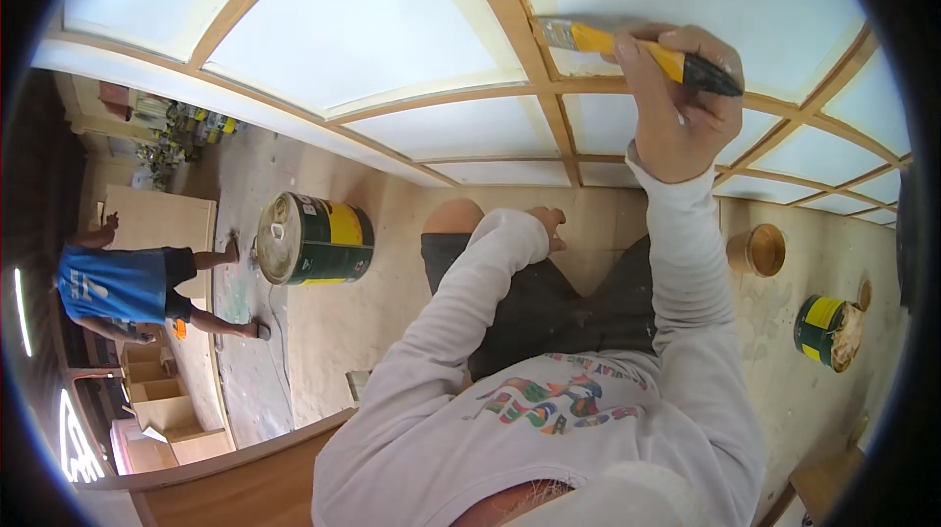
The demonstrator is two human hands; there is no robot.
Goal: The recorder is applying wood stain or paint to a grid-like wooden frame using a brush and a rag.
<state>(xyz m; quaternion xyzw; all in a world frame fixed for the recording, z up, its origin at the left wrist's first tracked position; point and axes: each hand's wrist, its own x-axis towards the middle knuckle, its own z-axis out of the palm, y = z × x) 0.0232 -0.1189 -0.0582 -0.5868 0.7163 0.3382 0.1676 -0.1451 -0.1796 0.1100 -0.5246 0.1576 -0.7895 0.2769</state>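
In my right hand (691, 120) is a paintbrush (642, 49) with a yellow handle and a black end. Its bristles point left and meet an upright wooden strip of the lattice frame (524, 22). White panes (372, 27) fill the frame, with pale tape or paper along some pane edges. My left hand (551, 227) rests low over my lap, beside my knee. Its fingers are slightly bent and apart, and nothing shows in them.
A large green and yellow drum (314, 239) stands to the left. On the right are an open container of brown liquid (765, 250) and a green and yellow can (828, 331). Far left, a person in a blue shirt (113, 284) stands near wooden cabinets (162, 395).
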